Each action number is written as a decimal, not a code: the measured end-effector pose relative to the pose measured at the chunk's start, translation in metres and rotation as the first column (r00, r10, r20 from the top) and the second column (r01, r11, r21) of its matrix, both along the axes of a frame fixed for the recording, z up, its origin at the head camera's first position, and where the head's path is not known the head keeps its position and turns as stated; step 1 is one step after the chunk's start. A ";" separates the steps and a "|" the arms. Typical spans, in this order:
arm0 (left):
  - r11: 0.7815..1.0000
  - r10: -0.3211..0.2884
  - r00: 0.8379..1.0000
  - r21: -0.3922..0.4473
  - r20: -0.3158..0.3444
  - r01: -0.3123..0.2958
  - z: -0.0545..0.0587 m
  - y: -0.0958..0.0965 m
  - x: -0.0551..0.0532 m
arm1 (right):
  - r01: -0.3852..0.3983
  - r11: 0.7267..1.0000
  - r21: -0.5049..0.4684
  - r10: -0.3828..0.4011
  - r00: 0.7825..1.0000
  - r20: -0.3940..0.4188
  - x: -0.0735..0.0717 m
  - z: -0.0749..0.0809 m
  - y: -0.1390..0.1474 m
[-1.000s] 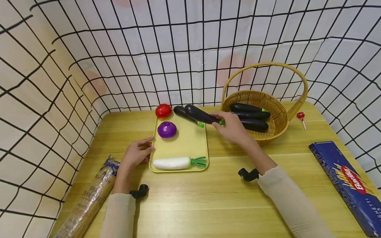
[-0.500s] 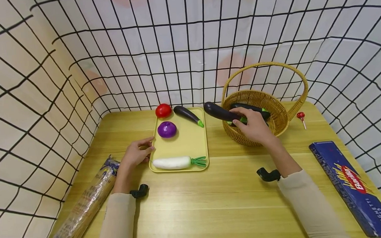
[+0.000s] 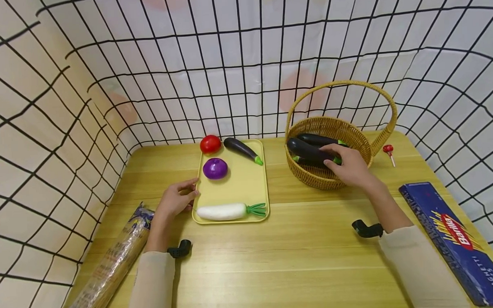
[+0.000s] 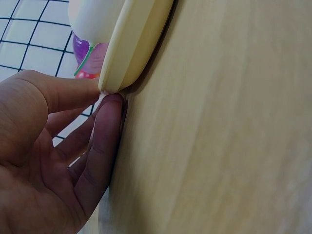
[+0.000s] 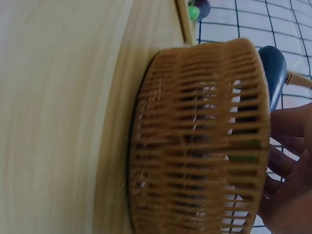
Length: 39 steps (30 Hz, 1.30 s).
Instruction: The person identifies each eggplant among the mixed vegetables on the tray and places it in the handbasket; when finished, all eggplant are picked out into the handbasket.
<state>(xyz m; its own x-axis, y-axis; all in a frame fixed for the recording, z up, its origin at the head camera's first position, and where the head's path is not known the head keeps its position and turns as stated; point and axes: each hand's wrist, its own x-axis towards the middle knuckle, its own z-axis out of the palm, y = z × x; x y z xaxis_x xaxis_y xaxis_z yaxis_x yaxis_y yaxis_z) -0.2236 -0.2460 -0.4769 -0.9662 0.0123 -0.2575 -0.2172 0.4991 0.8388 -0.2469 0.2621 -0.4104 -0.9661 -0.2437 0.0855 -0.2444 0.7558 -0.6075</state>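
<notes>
My right hand (image 3: 349,166) grips an eggplant (image 3: 305,148) near its green stem end, over the wicker basket (image 3: 318,182). More eggplants lie in the basket beneath it. The right wrist view shows the dark eggplant (image 5: 274,73) above the basket rim, with the fingers partly hidden behind the weave. At the left edge of the yellow tray (image 3: 231,191), my left hand (image 3: 176,197) pinches the rim, thumb on top and fingers below in the left wrist view. On the tray are a tomato (image 3: 211,144), a purple onion (image 3: 215,168), a smaller eggplant (image 3: 242,149) and a white radish (image 3: 222,212).
A clear bag of spaghetti (image 3: 115,263) lies at the left. At the right is a blue spaghetti box (image 3: 453,237), with a red lollipop (image 3: 388,149) beyond it near the basket. The basket's tall handle (image 3: 346,82) arches up, and a black wire grid (image 3: 244,81) stands behind the table.
My right hand has carried the eggplant rightward from beside the tray to over the basket, leaving the smaller eggplant on the tray uncovered. The left hand has stayed at the tray's edge.
</notes>
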 end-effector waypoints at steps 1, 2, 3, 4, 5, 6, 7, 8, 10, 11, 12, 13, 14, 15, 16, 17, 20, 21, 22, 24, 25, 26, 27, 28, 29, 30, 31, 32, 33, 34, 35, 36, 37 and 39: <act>1.000 -0.001 1.000 -0.001 0.000 0.001 0.000 0.000 0.000 | 0.002 1.000 0.005 -0.002 1.000 0.009 0.000 -0.001 0.003; 1.000 -0.002 1.000 -0.002 -0.002 0.002 0.000 0.000 0.000 | 0.003 1.000 0.013 -0.003 1.000 0.014 -0.001 -0.002 0.006; 1.000 -0.004 1.000 -0.004 -0.003 0.004 0.000 0.000 0.000 | 0.004 1.000 0.019 -0.005 1.000 0.023 -0.001 -0.003 0.009; 1.000 -0.005 1.000 -0.006 -0.004 0.005 0.000 0.001 0.001 | 0.004 1.000 0.027 -0.005 0.999 0.034 -0.001 -0.005 0.012; 1.000 -0.007 1.000 -0.008 -0.007 0.007 0.000 0.001 0.001 | 0.002 0.999 0.037 -0.004 0.999 0.038 -0.002 -0.006 0.014; 1.000 -0.003 1.000 -0.009 -0.007 0.003 0.000 0.001 0.001 | 0.000 0.999 0.046 -0.002 0.999 0.045 -0.002 -0.007 0.016; 1.000 -0.001 1.000 -0.010 -0.007 0.001 0.000 0.001 0.001 | -0.002 0.999 0.053 -0.001 0.999 0.050 -0.002 -0.008 0.018; 1.000 -0.002 1.000 -0.012 -0.008 0.002 0.000 0.001 0.001 | -0.005 0.998 0.062 0.002 0.999 0.053 -0.002 -0.008 0.020; 1.000 -0.003 1.000 -0.016 -0.010 0.003 0.000 0.001 0.001 | -0.016 0.996 0.083 0.011 0.998 0.058 -0.003 -0.010 0.022; 1.000 0.000 1.000 -0.016 -0.010 0.000 0.000 0.001 0.001 | -0.022 0.995 0.093 0.016 0.998 0.063 -0.004 -0.010 0.023; 1.000 0.001 1.000 -0.016 -0.011 -0.001 0.000 0.001 0.001 | -0.028 0.994 0.104 0.021 0.997 0.070 -0.004 -0.011 0.023; 1.000 -0.001 1.000 -0.017 -0.013 0.001 0.000 0.001 0.001 | -0.034 0.993 0.115 0.025 0.997 0.077 -0.004 -0.011 0.023; 1.000 -0.003 1.000 -0.018 -0.015 0.003 0.000 0.000 0.001 | -0.041 0.991 0.127 0.031 0.996 0.084 -0.005 -0.012 0.024; 1.000 -0.003 1.000 -0.017 -0.015 0.003 0.000 0.000 0.001 | -0.048 0.990 0.135 0.036 0.995 0.091 -0.005 -0.012 0.024; 1.000 -0.001 1.000 -0.016 -0.016 0.001 0.000 0.000 0.001 | -0.054 0.988 0.142 0.040 0.994 0.098 -0.005 -0.012 0.024; 1.000 0.000 1.000 -0.015 -0.017 0.000 0.000 0.001 0.001 | -0.060 0.987 0.147 0.045 0.994 0.104 -0.005 -0.012 0.023; 1.000 -0.002 1.000 -0.017 -0.018 0.002 0.001 0.000 0.001 | -0.072 0.985 0.154 0.054 0.992 0.116 -0.004 -0.012 0.024; 1.000 -0.003 1.000 -0.017 -0.019 0.003 0.001 0.001 0.001 | -0.074 0.985 0.153 0.056 0.991 0.119 -0.004 -0.012 0.023; 1.000 -0.003 1.000 -0.017 -0.020 0.002 0.001 0.000 0.002 | -0.079 0.985 0.152 0.060 0.991 0.122 -0.004 -0.011 0.023; 1.000 -0.002 1.000 -0.023 -0.020 0.002 0.001 0.000 0.002 | -0.086 0.985 0.148 0.066 0.989 0.132 -0.005 -0.011 0.023; 1.000 -0.002 1.000 -0.023 -0.021 0.002 0.001 0.000 0.002 | -0.089 0.986 0.144 0.069 0.988 0.136 -0.005 -0.010 0.023; 1.000 -0.002 1.000 -0.024 -0.023 0.002 0.001 0.000 0.002 | -0.092 0.986 0.141 0.072 0.988 0.140 -0.005 -0.010 0.022; 1.000 -0.003 1.000 -0.027 -0.026 0.002 0.000 0.000 0.002 | -0.095 0.986 0.137 0.075 0.987 0.143 -0.006 -0.009 0.022; 1.000 -0.003 1.000 -0.030 -0.027 0.002 0.000 0.000 0.003 | -0.098 0.986 0.135 0.078 0.986 0.146 -0.006 -0.009 0.022; 0.999 -0.003 1.000 -0.032 -0.029 0.002 0.000 0.000 0.003 | -0.100 0.986 0.132 0.080 0.986 0.148 -0.006 -0.008 0.022; 0.999 -0.004 0.999 -0.033 -0.032 0.003 0.000 0.000 0.003 | -0.100 0.987 0.129 0.081 0.986 0.149 -0.006 -0.008 0.022; 0.999 -0.004 0.999 -0.033 -0.034 0.003 0.000 0.001 0.003 | -0.101 0.987 0.127 0.081 0.986 0.149 -0.006 -0.008 0.022; 0.999 -0.005 0.999 -0.034 -0.035 0.004 -0.001 0.000 0.003 | -0.101 0.987 0.124 0.082 0.986 0.148 -0.006 -0.008 0.022; 0.999 -0.005 0.999 -0.033 -0.034 0.004 0.000 0.000 0.003 | -0.100 0.988 0.122 0.082 0.986 0.147 -0.006 -0.008 0.022; 0.999 -0.005 0.999 -0.032 -0.033 0.004 0.000 0.001 0.003 | -0.098 0.988 0.120 0.081 0.986 0.145 -0.006 -0.008 0.022; 1.000 -0.005 0.999 -0.030 -0.032 0.004 0.000 0.001 0.003 | -0.097 0.988 0.119 0.080 0.987 0.142 -0.006 -0.009 0.022; 1.000 -0.006 1.000 -0.031 -0.030 0.005 0.000 0.001 0.003 | -0.094 0.988 0.119 0.077 0.987 0.137 -0.006 -0.009 0.022; 1.000 -0.007 1.000 -0.030 -0.029 0.006 0.001 0.001 0.003 | -0.089 0.989 0.119 0.073 0.989 0.132 -0.006 -0.010 0.022; 0.999 -0.010 1.000 -0.033 -0.027 0.009 0.002 0.001 0.003 | -0.075 0.990 0.120 0.061 0.991 0.115 -0.005 -0.011 0.021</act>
